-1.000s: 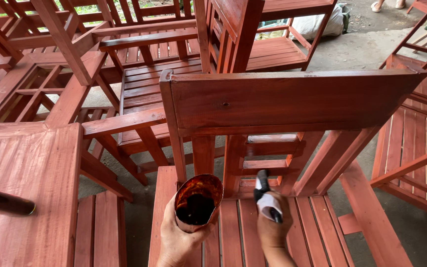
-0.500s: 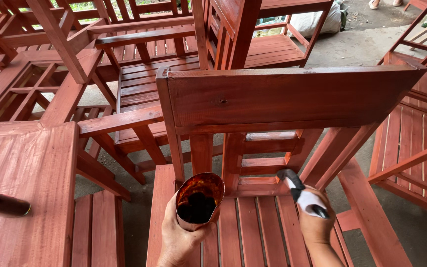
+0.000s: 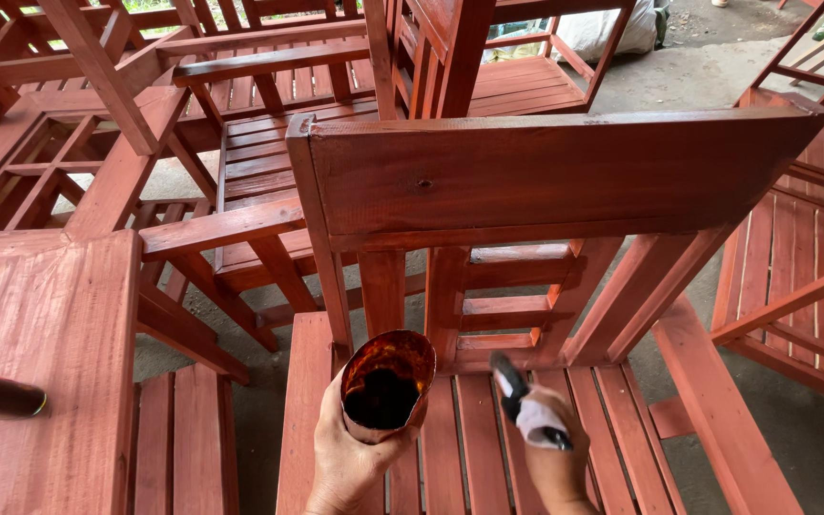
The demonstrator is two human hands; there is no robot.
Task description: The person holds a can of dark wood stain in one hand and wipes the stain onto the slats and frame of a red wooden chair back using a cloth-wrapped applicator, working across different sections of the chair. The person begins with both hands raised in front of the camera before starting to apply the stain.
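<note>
- Head view: left hand [image 3: 350, 458] grips a stain-smeared cup [image 3: 385, 383] of dark liquid, over the slatted seat [image 3: 612, 429] near its back-left corner.
- Right hand [image 3: 550, 448] clenched around a brush [image 3: 519, 401], bristle end on the slats close to the seat's rear edge.
- Chair backrest board [image 3: 545, 172] just beyond, red-stained.

Stain-filled cup [image 3: 385, 386], upright; dark brush [image 3: 512, 386].

**Packages in view**

A whitish sack [image 3: 612, 29], bulging and soft-sided, lies on the ground at about one o'clock, partly hidden behind red wooden slats. No labels, signs or screens can be made out.
</note>
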